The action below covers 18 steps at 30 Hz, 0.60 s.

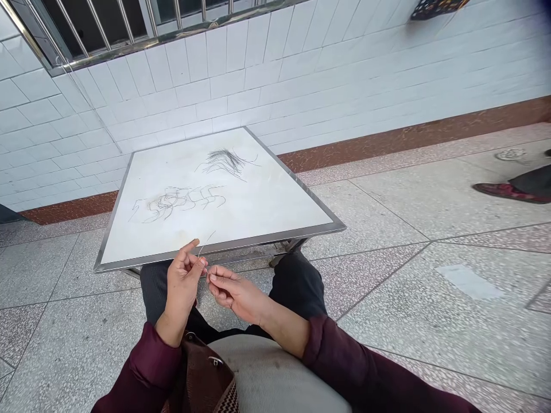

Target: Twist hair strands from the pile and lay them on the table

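Note:
My left hand (pixel 181 281) is in front of the table's near edge, thumb and index finger pinched on a thin wire-like strand (pixel 209 238). The strand's dark free end sticks up past the fingertips, over the table edge; lower down it looks pale. My right hand (pixel 236 293) is closed in a pinch just beside the left fingertips, and the strand's lower part seems to run into it. On the white table (pixel 275 201) lies a bundle of dark, slightly bent strands (pixel 226 159) at the back. Loose, curled strands (pixel 172 199) are scattered at the left.
The metal-rimmed table stands against a white tiled wall (pixel 275 86) below a barred window (pixel 129 23). My knees are under its near edge. A pale sheet (pixel 469 281) lies on the stone floor at the right, and another person's shoe (pixel 512 192) is farther back.

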Motion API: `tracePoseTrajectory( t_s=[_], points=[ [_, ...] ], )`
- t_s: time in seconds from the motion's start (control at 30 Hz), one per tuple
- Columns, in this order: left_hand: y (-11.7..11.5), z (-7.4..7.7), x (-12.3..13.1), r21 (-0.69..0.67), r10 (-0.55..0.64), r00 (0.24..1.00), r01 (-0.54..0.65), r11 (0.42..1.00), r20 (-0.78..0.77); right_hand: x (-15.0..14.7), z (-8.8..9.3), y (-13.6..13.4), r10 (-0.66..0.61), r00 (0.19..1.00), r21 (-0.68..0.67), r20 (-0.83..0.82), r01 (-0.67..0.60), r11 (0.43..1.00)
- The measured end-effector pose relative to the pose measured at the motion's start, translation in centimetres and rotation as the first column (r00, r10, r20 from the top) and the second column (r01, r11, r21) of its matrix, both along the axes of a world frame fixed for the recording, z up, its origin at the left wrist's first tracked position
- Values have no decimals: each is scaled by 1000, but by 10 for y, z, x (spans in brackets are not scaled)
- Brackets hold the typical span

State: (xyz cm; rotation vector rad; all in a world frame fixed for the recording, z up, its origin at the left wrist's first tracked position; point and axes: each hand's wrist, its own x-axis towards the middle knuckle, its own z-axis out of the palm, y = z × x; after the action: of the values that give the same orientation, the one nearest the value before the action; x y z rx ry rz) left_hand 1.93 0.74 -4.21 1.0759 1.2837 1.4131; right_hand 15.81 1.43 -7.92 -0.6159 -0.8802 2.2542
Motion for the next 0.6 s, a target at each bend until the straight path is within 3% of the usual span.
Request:
tracePoseTrajectory(
  t_s=[0.13,0.3,0.47,0.6],
  points=[
    [1,0,-4,-2,24,997,-24,1000,-76,-1,1,-3,-34,994,168,108,16,986],
    [-1,1,0,-14,-52,998,52,999,-30,-1,1,-4,-83,990,196,116,59,979],
    [0,3,1,-25,-23,999,22,999,-32,1,-3,-3,-126,959,333,255,35,942],
    [0,2,1,-16,-32,999,32,999,8,1,-2,-3,-145,971,260,189,93,961]
  ],
)
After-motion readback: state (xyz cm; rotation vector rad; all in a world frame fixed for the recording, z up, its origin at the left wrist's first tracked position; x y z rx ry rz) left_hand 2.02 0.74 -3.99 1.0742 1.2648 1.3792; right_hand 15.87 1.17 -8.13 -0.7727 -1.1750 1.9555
